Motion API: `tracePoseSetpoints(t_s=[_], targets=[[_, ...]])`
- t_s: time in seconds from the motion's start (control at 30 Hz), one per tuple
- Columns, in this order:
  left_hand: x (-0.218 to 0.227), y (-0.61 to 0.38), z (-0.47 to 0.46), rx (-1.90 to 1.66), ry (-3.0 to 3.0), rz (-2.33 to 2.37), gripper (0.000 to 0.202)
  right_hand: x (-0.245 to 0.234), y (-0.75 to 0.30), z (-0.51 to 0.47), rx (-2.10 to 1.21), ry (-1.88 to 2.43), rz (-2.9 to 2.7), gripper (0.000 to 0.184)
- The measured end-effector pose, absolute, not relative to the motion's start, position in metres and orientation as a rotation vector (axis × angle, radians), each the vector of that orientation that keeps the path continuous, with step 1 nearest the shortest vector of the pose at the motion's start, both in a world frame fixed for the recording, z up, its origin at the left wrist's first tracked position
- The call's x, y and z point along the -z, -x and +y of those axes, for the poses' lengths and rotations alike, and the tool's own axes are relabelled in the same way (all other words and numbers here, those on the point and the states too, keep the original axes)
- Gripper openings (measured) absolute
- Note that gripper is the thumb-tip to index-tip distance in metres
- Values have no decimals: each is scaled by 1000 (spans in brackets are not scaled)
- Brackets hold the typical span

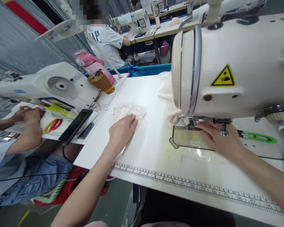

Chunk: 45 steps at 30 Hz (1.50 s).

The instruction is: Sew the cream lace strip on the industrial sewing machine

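Lace shows in three places on the white surface (156, 151) in the head view. One flat piece (132, 110) lies toward the left edge. One heap (166, 90) sits at the far edge beside the sewing machine (239, 63). One small bit (180, 119) lies under the machine's head.

Both of the person's hands are in sight. The left hand (122, 131) lies open and flat, fingertips pressing on the near edge of the flat lace piece, grasping nothing. The right hand (215, 138) rests on the metal plate (186, 138) below the needle, fingers reaching toward the small bit; I cannot tell whether they pinch it.

One green-handled tool (257, 137) lies right of that hand. One printed ruler (203, 188) runs along the near edge. Off the left edge stand one pink bottle (94, 64) and one amber cup (101, 82). There a co-worker's two hands (30, 118) work at a second machine (56, 83).
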<state>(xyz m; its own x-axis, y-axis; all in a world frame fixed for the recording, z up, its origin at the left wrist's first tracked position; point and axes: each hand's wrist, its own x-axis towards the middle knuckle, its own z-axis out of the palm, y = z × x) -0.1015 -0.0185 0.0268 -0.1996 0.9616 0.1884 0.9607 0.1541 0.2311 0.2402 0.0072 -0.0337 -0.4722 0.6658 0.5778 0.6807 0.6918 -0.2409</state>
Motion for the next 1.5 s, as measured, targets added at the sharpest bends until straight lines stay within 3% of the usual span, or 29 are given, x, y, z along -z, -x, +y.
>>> tracePoseSetpoints(t_s=[0.27, 0.5, 0.57, 0.63, 0.7, 0.77, 0.97, 1.07, 1.23, 1.4, 1.5], targets=[[-19, 137, -7, -1101, -1519, 2299, 24, 29, -240, 7, 89, 1050, -2283, 34], [-60, 146, 6, -1356, -1269, 1701, 44, 26, -239, 7, 282, 1067, -2304, 30], [-60, 123, -4, -1344, -1310, 1545, 44, 24, -238, 8, 348, 1071, -2305, 28], [-55, 90, -17, -1232, -1404, 1410, 30, 22, -238, 9, 354, 1053, -2276, 28], [-48, 52, -29, -778, -1695, 1197, 18, 18, -237, 9, 311, 1025, -2252, 29], [-43, 18, -39, -405, -2064, 1002, 23, 14, -236, 7, 265, 1001, -2238, 29], [-25, -24, -50, -401, -2714, 1062, 32, 0, -233, -1, 254, 721, -2259, 30], [-25, -23, -46, -364, -2781, 1036, 26, 1, -233, -2, 330, 537, -2303, 24], [-33, -24, -40, -517, -2825, 1075, 18, 7, -235, 4, 442, 657, -2371, 30], [-22, -27, -37, -415, -3007, 1225, 36, 8, -236, 8, 444, 730, -2422, 32], [-14, -28, -31, -400, -3040, 1179, 37, 9, -236, 8, 362, 735, -2377, 32]])
